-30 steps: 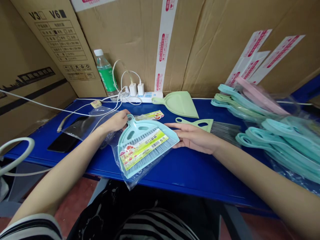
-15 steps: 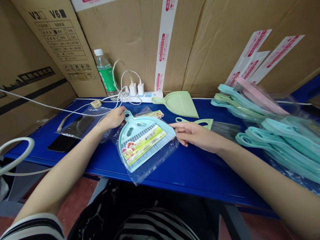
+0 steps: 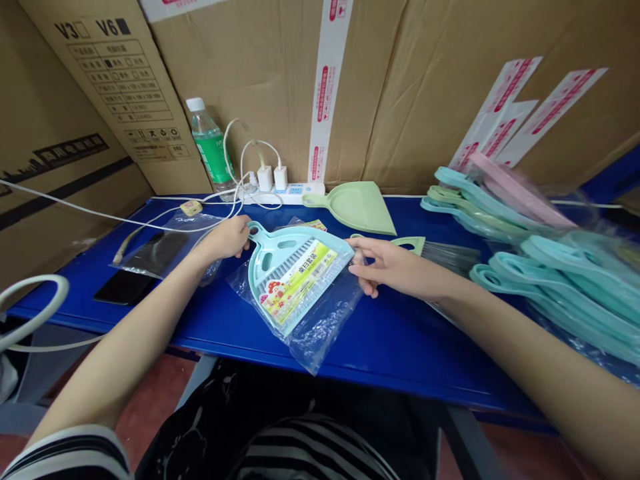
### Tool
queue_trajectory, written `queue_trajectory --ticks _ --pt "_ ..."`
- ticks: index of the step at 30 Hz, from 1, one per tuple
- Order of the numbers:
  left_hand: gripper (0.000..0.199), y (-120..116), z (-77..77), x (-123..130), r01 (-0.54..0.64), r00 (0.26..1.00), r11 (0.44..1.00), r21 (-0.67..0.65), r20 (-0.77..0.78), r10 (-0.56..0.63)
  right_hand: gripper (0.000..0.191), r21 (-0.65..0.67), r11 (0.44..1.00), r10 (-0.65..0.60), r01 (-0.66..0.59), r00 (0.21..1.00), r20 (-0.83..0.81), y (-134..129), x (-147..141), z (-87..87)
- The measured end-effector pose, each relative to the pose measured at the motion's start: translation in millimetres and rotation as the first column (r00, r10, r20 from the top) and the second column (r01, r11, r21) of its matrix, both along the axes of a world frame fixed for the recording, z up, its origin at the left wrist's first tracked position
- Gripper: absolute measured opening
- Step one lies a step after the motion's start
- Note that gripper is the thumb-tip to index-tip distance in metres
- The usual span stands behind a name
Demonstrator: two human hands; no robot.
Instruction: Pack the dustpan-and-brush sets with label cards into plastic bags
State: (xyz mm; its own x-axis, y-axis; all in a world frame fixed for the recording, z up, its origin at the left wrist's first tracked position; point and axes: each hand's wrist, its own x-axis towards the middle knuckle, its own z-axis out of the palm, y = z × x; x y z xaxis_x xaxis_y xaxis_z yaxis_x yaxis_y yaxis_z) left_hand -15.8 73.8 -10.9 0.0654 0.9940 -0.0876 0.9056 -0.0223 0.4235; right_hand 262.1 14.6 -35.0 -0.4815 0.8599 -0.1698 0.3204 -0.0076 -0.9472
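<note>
A light-blue dustpan (image 3: 280, 241) with a brush and a yellow-green printed card (image 3: 295, 283) lies in a clear plastic bag (image 3: 320, 333) over the blue table. My left hand (image 3: 229, 238) is closed at the dustpan's handle end. At the opposite corner, my right hand (image 3: 387, 267) pinches the pan's edge and the plastic, thumb below and fingers above. Behind stands a green dustpan (image 3: 363, 207), apart from both hands. A green-handled brush (image 3: 445, 253) lies partly hidden behind my right hand.
Bagged blue dustpans (image 3: 575, 287) are piled at the right, with a pink one (image 3: 520, 190) among those behind. A bottle (image 3: 213, 150), power strip (image 3: 295, 193) and cables line the back. A phone (image 3: 125, 287) and plastic bag (image 3: 165, 250) lie left. Cardboard boxes (image 3: 400, 87) wall the back.
The bagged dustpan has turned and shifted slightly right, its loose plastic corner swinging right. My right hand has moved slightly right with the edge; my left hand has barely moved.
</note>
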Motion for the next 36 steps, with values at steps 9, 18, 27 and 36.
queue_trajectory --ticks 9,18,27,36 --pt "0.026 1.0 -4.4 -2.6 0.104 0.985 0.982 0.159 -0.15 -0.08 0.064 0.044 0.99 0.118 -0.134 0.958 0.26 -3.9 11.5 6.4" --pt "0.039 -2.4 -3.6 2.5 0.099 0.983 0.985 0.143 -0.166 -0.075 0.046 0.36 0.901 0.015 -0.242 0.847 0.532 -9.3 11.2 10.6" --pt "0.044 -7.6 -8.2 4.1 0.251 0.962 0.951 0.183 -0.16 -0.223 0.037 0.413 0.874 -0.005 -0.257 0.844 0.536 -14.3 6.3 17.2" --pt "0.048 -9.2 -15.7 5.2 0.478 0.878 0.851 0.216 -0.078 -0.473 0.036 0.411 0.899 -0.044 -0.151 0.903 0.428 -11.1 0.2 5.7"
